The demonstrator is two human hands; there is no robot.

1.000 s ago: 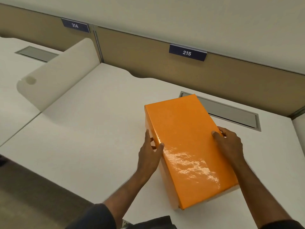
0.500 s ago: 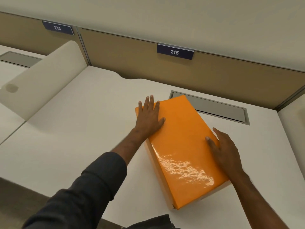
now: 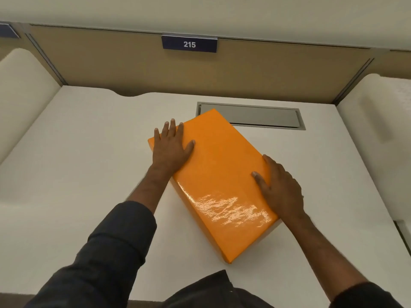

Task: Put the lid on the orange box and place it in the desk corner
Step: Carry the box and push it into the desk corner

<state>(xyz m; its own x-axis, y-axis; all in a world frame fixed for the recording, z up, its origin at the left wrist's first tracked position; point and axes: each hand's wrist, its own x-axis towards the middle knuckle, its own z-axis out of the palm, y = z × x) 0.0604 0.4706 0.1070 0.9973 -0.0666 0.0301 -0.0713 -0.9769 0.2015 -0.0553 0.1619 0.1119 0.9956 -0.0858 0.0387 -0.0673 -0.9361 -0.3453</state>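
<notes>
The orange box (image 3: 219,178) lies with its glossy lid on, angled on the white desk (image 3: 84,174), its far corner over the grey cable tray. My left hand (image 3: 171,147) rests flat on the lid's far left corner, fingers spread. My right hand (image 3: 279,187) grips the box's right long edge, thumb on the lid and fingers down the side. A thin pale strip of the box base shows under the lid at the near right.
A grey recessed cable tray (image 3: 262,117) sits at the desk's back. A tan partition with a "215" sign (image 3: 189,44) runs behind. White side dividers stand at left (image 3: 20,90) and right (image 3: 375,112). The desk's back corners lie at each divider.
My left hand moved from the box's left side up onto the lid's far left corner and now lies flat. The view has swung to face the desk squarely.
</notes>
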